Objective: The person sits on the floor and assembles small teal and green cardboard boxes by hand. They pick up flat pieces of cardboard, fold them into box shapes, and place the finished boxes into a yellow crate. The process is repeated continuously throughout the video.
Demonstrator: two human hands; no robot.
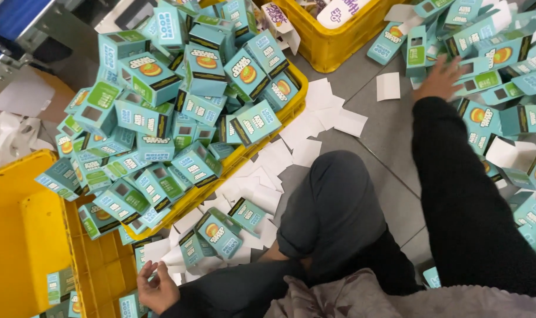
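My right hand [440,79] stretches out in a black sleeve to a heap of small teal boxes [503,70] at the upper right, its fingers spread on the pile's edge. Whether it grips a box I cannot tell. My left hand [156,287] rests low at the bottom left, palm up and fingers loosely curled, holding nothing, just below a few loose teal boxes [218,234] on the floor. My bent knee in dark trousers [333,206] lies between the two hands.
A yellow crate [294,103] overflows with a tall mound of teal boxes [174,112]. Another yellow crate [20,235] at the left holds a few boxes. A third yellow crate [338,41] stands at the top. White paper slips [315,123] litter the grey tiled floor.
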